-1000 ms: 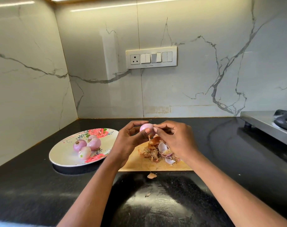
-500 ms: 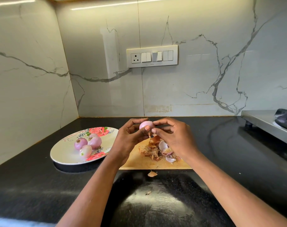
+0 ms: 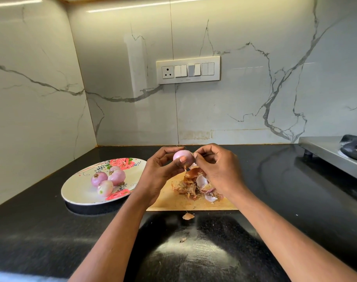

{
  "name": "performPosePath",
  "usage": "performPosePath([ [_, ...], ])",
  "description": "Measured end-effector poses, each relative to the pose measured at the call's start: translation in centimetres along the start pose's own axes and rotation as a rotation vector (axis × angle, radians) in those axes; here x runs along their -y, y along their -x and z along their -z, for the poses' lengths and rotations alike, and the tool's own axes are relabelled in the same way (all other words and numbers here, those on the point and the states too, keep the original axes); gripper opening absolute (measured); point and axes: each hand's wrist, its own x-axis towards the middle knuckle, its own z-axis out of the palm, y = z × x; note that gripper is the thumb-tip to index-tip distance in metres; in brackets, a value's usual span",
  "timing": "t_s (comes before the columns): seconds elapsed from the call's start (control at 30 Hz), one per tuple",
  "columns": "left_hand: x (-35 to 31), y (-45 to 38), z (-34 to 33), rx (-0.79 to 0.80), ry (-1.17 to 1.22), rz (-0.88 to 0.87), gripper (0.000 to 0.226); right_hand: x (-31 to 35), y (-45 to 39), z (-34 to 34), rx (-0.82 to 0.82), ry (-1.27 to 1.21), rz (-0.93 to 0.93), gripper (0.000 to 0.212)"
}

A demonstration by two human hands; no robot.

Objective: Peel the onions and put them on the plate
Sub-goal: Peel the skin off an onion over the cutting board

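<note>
1. Head view, the step: I am watching the left hand (image 3: pixel 159 174) holding a small, smooth, pale-pink onion (image 3: pixel 182 156) above the pale wooden chopping board (image 3: pixel 169 202), thumb and curled fingers wrapped round it. The right hand (image 3: pixel 218 169) is pinching at the onion's right end, fingertips closed on what looks like a last wisp of skin; too fine to be sure.

2. Head view, progress: Four peeled pink onions (image 3: pixel 108 179) are already lying together on the white oval plate with red rose print (image 3: pixel 75 192), left of the board. I am judging this bulb nearly done.

3. Head view, next move: I am expecting it to call for a clean pull of the remnant, then a short carry leftward to the plate.

4. Head view, materials: A heap of papery brown and pink peelings (image 3: pixel 196 186) is sitting crumpled on the board. A loose flake of skin (image 3: pixel 188 216) is lying on the glossy, speckled black stone counter (image 3: pixel 51 231), which is mirroring the lights.
</note>
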Motion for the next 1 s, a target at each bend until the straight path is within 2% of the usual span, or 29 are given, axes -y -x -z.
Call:
performPosePath([
  [0.33, -0.1, 0.0, -0.2, 0.083, 0.144, 0.075, 0.039, -1.5, -0.7, 0.8, -0.044, 0.154, -0.127, 0.004],
  [0.53, -0.3, -0.2, 0.0, 0.021, 0.182, 0.07, 0.042, -1.2, -0.6, 0.7, 0.065, 0.208, -0.011, 0.004],
  [0.8, 0.0, -0.2, 0.0, 0.005, 0.138, 0.068, 0.042, -0.2, -0.3, 0.6, 0.136, 0.01, 0.051, 0.02],
  [1.0, 0.2, -0.2, 0.2, 0.021, 0.095, 0.066, 0.039, -0.1, 0.1, 0.2, 0.084, 0.021, 0.106, 0.021],
])
